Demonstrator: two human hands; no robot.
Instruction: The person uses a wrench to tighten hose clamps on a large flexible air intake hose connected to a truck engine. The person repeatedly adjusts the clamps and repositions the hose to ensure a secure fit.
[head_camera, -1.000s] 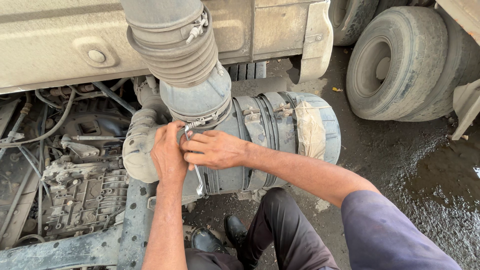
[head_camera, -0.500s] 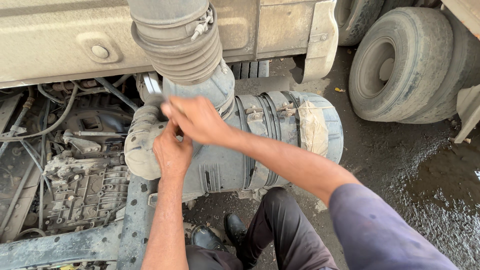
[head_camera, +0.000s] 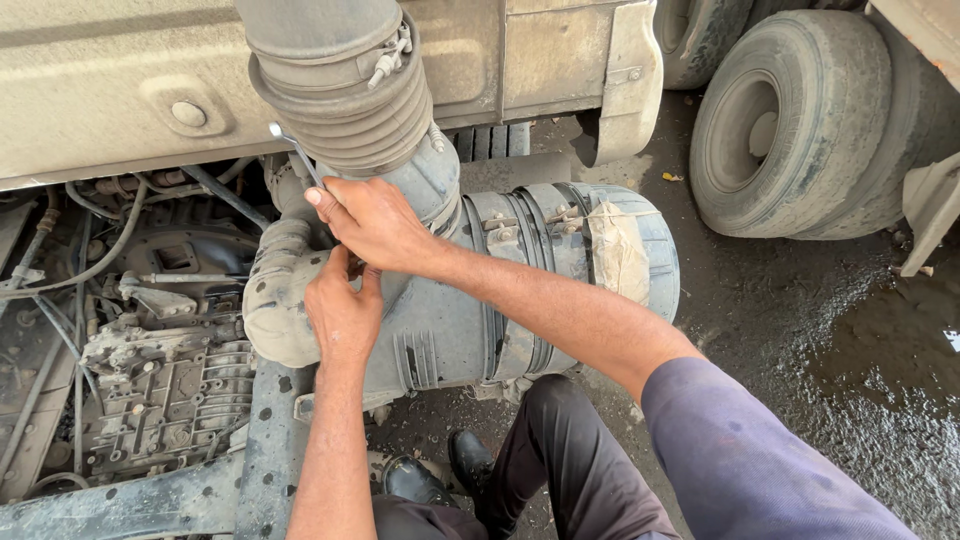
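My right hand (head_camera: 375, 225) grips a slim metal spanner (head_camera: 296, 152) whose free end sticks up to the left, against the base of the ribbed grey intake hose (head_camera: 345, 90). My left hand (head_camera: 343, 310) presses on the dusty grey air filter housing (head_camera: 520, 290) just under the right hand, its fingertips at the hose joint. Whether the left fingers hold anything is hidden by the right hand. A band clamp with a screw (head_camera: 388, 55) circles the hose higher up.
Engine parts, wiring and a gearbox casing (head_camera: 160, 390) lie at the left, with a frame rail (head_camera: 120, 505) below. A large truck tyre (head_camera: 800, 120) stands at the right on wet, muddy ground (head_camera: 870, 400). My legs and black shoes (head_camera: 470, 465) are beneath the housing.
My right hand rose from the lower clamp and swung the spanner upward and left, so its end now points up beside the hose. My left hand stayed on the housing.
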